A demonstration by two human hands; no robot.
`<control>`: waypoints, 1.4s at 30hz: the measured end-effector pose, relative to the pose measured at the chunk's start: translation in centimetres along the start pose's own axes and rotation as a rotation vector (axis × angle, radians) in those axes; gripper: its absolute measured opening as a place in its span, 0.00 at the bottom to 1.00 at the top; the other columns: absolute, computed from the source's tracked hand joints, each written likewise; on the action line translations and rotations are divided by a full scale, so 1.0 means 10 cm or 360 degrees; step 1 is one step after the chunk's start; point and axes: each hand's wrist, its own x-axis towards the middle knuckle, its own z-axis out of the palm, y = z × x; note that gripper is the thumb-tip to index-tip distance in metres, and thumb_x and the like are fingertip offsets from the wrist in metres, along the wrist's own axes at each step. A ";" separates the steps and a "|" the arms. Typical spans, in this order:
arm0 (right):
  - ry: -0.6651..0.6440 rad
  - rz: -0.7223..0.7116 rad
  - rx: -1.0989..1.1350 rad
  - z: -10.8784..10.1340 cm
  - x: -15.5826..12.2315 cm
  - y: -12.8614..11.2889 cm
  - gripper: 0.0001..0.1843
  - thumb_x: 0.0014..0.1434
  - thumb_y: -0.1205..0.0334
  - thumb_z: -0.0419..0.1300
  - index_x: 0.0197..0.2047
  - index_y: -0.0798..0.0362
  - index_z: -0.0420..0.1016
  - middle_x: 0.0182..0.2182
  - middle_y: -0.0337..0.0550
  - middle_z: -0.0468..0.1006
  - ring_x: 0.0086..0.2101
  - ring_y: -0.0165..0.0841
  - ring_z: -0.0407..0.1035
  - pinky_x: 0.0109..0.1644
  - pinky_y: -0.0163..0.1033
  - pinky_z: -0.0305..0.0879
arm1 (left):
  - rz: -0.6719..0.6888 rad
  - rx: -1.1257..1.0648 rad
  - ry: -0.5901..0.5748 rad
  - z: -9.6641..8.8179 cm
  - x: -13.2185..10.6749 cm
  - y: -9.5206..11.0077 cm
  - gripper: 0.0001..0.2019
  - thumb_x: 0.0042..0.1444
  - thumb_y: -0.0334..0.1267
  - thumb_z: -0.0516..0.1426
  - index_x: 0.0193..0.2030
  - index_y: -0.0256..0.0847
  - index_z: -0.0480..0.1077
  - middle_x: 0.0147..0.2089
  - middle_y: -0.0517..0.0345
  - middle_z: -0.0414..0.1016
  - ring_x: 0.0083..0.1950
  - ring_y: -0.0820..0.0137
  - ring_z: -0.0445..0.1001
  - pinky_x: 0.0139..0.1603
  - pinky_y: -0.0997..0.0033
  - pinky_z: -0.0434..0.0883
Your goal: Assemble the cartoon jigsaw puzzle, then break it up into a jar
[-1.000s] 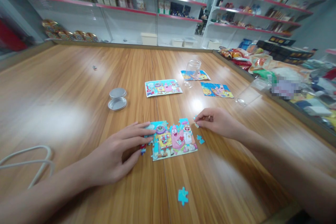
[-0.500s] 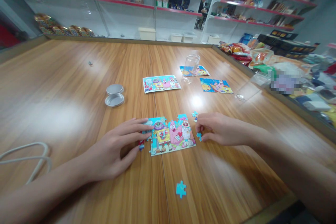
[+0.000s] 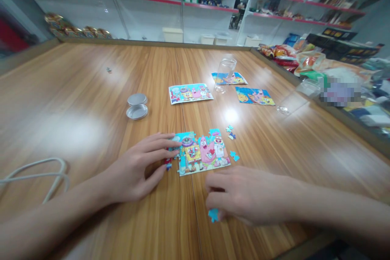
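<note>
A partly assembled cartoon jigsaw puzzle [image 3: 207, 154] lies on the wooden table, with a gap along its top edge. Over its left side rests my left hand [image 3: 134, 168], fingers stretched out and touching it, partly covering some red and blue pieces. My right hand [image 3: 246, 195] is below the puzzle, fingers curled onto a light-blue puzzle piece [image 3: 213, 215] that shows under the fingertips. To the right of the puzzle lie a blue piece [image 3: 234, 155], another light-blue piece [image 3: 229, 128] and a darker piece [image 3: 232, 135].
Beyond the puzzle lie a reference picture card [image 3: 191, 93] and a second card [image 3: 255, 96]. A clear cup [image 3: 224, 75] stands on a third card; another clear cup [image 3: 297, 99] is at right. Round metal tins [image 3: 137, 111] and a white cable [image 3: 33, 176] are at left.
My right hand has left the loose pieces on the puzzle's right and come down toward me onto the separate light-blue piece. My left hand stays on the puzzle. The view has shifted slightly.
</note>
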 end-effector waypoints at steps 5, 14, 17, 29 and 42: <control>-0.0026 -0.0003 0.0293 0.01 0.00 -0.06 0.02 0.63 0.67 0.60 0.38 0.54 0.75 0.33 0.43 0.78 0.33 0.32 0.70 0.35 0.36 0.64 | 0.0031 0.0063 -0.0002 0.00 0.00 0.01 0.22 0.58 0.26 0.56 0.59 0.42 0.72 0.64 0.48 0.71 0.70 0.55 0.65 0.70 0.46 0.66; 0.0957 0.0871 0.0622 -0.21 0.35 0.88 0.06 0.59 0.64 0.65 0.38 0.55 0.82 0.32 0.41 0.83 0.31 0.29 0.73 0.35 0.34 0.65 | 0.0019 0.0174 -0.0084 -0.02 0.02 0.06 0.24 0.60 0.27 0.54 0.63 0.42 0.68 0.65 0.49 0.69 0.70 0.56 0.63 0.71 0.46 0.65; 0.0871 0.0884 0.0632 -0.23 0.48 1.07 0.07 0.58 0.63 0.64 0.36 0.56 0.83 0.31 0.42 0.83 0.30 0.29 0.73 0.34 0.34 0.65 | 0.0013 0.0245 -0.0210 -0.05 0.05 0.13 0.27 0.61 0.32 0.56 0.68 0.46 0.63 0.67 0.49 0.66 0.71 0.53 0.60 0.70 0.44 0.65; 0.0874 0.0756 0.0787 -0.17 0.60 1.10 0.06 0.57 0.64 0.65 0.34 0.56 0.84 0.28 0.41 0.83 0.28 0.28 0.73 0.33 0.34 0.65 | 0.0063 0.0333 -0.0341 -0.07 0.07 0.20 0.28 0.63 0.40 0.57 0.70 0.51 0.60 0.68 0.48 0.60 0.71 0.50 0.56 0.70 0.38 0.60; 0.0572 0.0816 0.0514 -0.27 0.47 1.23 0.05 0.53 0.67 0.65 0.31 0.56 0.84 0.28 0.44 0.82 0.28 0.30 0.73 0.32 0.35 0.63 | 0.0041 0.0317 -0.0361 -0.08 0.08 0.20 0.28 0.63 0.39 0.57 0.70 0.54 0.60 0.68 0.50 0.59 0.71 0.50 0.54 0.69 0.38 0.61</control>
